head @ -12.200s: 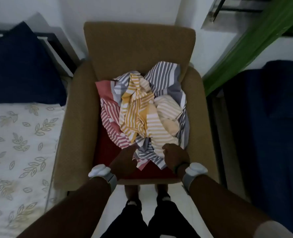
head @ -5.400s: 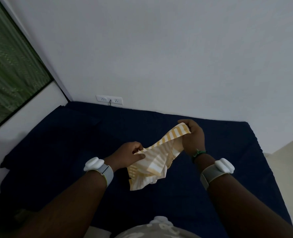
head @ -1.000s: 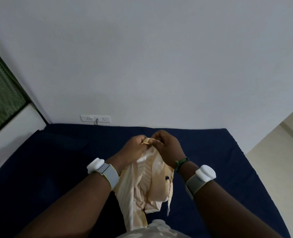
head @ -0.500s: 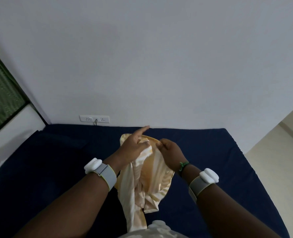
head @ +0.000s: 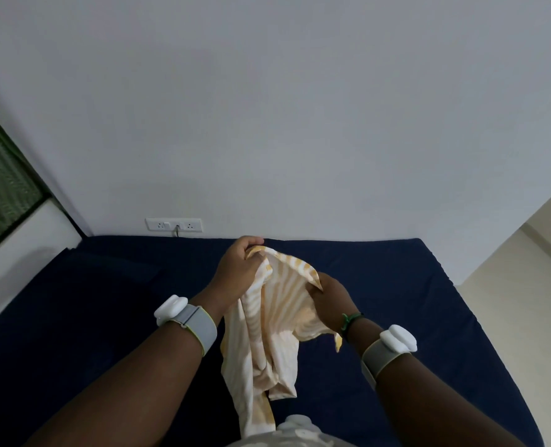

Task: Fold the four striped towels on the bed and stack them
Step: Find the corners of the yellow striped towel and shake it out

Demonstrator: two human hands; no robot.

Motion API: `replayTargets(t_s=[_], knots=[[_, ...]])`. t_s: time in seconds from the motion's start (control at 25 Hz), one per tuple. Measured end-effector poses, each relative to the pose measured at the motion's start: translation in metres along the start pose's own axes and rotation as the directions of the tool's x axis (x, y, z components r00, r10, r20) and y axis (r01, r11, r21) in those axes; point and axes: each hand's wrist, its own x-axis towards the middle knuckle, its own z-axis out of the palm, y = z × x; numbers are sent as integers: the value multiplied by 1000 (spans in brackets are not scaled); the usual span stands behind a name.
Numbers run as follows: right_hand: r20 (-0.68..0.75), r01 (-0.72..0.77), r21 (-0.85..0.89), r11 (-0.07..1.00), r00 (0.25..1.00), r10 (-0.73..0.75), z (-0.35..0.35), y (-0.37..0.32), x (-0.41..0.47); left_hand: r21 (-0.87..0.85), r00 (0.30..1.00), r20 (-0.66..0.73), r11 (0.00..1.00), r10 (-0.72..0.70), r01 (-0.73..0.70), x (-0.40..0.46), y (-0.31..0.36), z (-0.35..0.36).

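A yellow-and-white striped towel (head: 272, 337) hangs bunched in the air above the dark blue bed (head: 106, 304). My left hand (head: 237, 272) grips its top edge at the far end, fingers curled over the cloth. Lower and to the right, my right hand (head: 330, 300) pinches the same edge. The cloth sags between both hands and trails down toward my body. No other striped towel is in view.
A white wall rises behind the bed, with a socket strip (head: 174, 225) and a plugged cable just above the mattress. A green curtain (head: 3, 185) is at the left. Pale floor (head: 509, 301) lies past the bed's right edge.
My hands have drawn apart along the towel's top edge: the left curled its pointing finger back onto the cloth and moved away from me, the right slid down and right.
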Motion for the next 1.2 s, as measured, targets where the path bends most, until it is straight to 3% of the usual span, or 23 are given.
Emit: replayTargets(t_s=[0.2, 0.4, 0.48, 0.56, 0.68, 0.8, 0.92, 1.04, 1.2], knots=[[54, 174, 59, 983, 983, -178, -4, -29, 0, 22, 936, 350, 998, 49, -61, -20, -2, 29], [39, 140, 57, 989, 989, -142, -9, -22, -4, 172, 971, 231, 985, -66, 26, -15, -6, 27], [73, 106, -29, 994, 992, -104, -11, -7, -4, 136, 983, 168, 989, -78, 56, -12, -5, 23], [21, 54, -58, 997, 998, -53, -13, 6, -3, 42, 990, 81, 993, -115, 112, -8, -4, 19], [-205, -17, 168, 986, 977, 52, -18, 19, -5, -18, 988, 38, 988, -153, 154, -3, -6, 13], [-289, 22, 374, 927, 953, 94, -26, 8, -2, -68, 983, -32, 982, -181, 178, -5, -6, 13], [-320, 81, 318, 945, 947, 26, -42, -15, -1, -91, 968, -137, 976, -210, 199, -6, 2, 10], [-409, 180, 179, 967, 908, -94, -60, -35, -1, -126, 969, -151, 976, -195, 177, -5, 5, 2], [-327, 73, 148, 986, 945, -21, -57, -44, 7, -274, 978, -71, 946, -197, 171, -5, 7, 1]])
